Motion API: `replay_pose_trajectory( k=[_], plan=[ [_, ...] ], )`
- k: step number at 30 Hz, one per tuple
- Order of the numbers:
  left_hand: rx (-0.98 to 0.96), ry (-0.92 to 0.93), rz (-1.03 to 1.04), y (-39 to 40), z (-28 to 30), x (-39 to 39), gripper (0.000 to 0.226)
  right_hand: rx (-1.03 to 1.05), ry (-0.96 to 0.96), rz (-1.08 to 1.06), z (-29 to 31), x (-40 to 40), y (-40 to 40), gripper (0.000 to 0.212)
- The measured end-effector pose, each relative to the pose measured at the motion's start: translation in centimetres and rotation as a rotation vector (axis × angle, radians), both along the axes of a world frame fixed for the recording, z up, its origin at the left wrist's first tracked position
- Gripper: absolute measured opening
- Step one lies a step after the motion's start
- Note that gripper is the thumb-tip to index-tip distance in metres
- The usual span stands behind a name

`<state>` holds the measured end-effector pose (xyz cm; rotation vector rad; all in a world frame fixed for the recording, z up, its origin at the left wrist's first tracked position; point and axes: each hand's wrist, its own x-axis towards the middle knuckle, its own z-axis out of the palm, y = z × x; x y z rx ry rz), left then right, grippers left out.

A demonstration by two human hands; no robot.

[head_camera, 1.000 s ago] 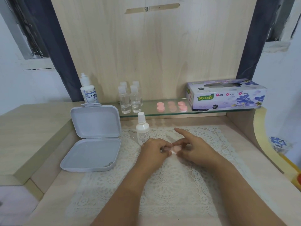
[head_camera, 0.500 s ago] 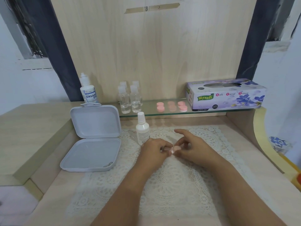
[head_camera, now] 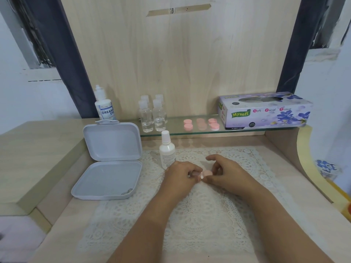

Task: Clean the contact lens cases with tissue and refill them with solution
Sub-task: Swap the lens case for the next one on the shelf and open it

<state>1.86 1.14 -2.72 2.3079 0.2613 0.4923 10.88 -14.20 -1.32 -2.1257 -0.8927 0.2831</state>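
Centrally, from the head view: met over the lace mat [head_camera: 199, 215], left hand [head_camera: 180, 177] and right hand [head_camera: 228, 174], both with fingers curled, pinching a small pink lens case [head_camera: 206, 173] between them. Stood just left, a white solution bottle [head_camera: 167, 150]. Lay farther back on the glass shelf [head_camera: 174, 131], more pink cases [head_camera: 201, 123] beside the tissue box [head_camera: 266, 111].

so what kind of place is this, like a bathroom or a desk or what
Most likely a home dressing table or desk nook, not a bathroom: a wooden back panel, a glass shelf holding a tissue box and small clear bottles, and a lace mat on the wooden top.
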Motion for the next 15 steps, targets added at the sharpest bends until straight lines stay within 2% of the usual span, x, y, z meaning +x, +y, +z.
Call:
replay_pose_trajectory(
  k=[6,13,15],
  plan=[
    [0.007,0.007,0.005,0.07,-0.20,0.03,0.019,0.047,0.036,0.034,-0.02,0.17,-0.06,0.068],
    [-0.005,0.013,0.004,-0.02,-0.02,-0.02,0.017,0.056,0.060,-0.006,0.11,-0.01,0.15,0.064],
    [0.004,0.018,0.010,-0.02,0.01,0.01,0.019,0.057,0.064,-0.010,0.15,0.07,0.09,0.070]
  ],
)
